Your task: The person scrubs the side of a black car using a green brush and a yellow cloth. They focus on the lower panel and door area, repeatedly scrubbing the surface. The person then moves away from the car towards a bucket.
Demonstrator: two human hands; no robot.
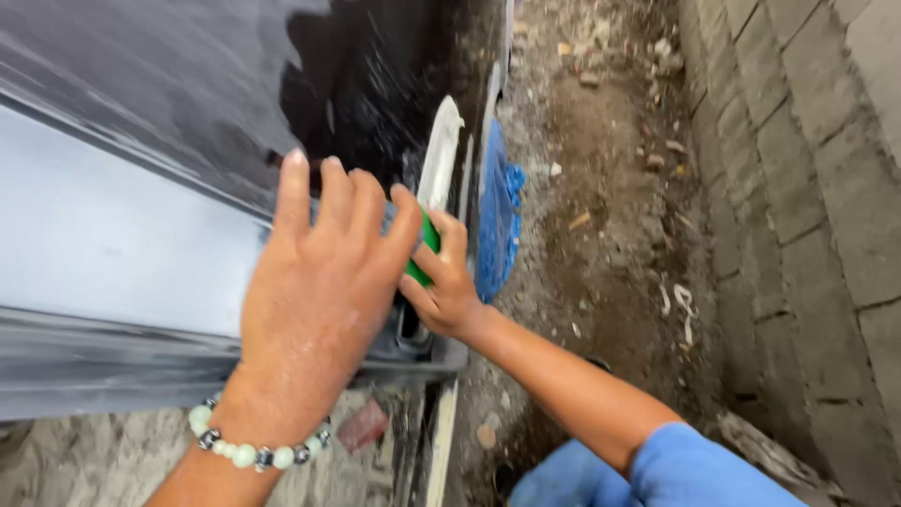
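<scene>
My left hand (314, 291) lies flat, fingers spread, on the dark glossy car body panel (141, 188); a pale bead bracelet (253, 451) circles its wrist. My right hand (446, 286) grips a small green block (424, 253) and presses it against the panel's edge, right beside my left fingertips. A white strip (439, 155) runs up the panel edge above the block. Most of the block is hidden by my fingers.
A blue cloth or sheet (497, 216) hangs behind the panel edge. Bare dirt ground with rubble and scraps (610, 188) stretches to the right, bounded by a grey block wall (807, 188). A red brick piece (361, 427) lies below the panel.
</scene>
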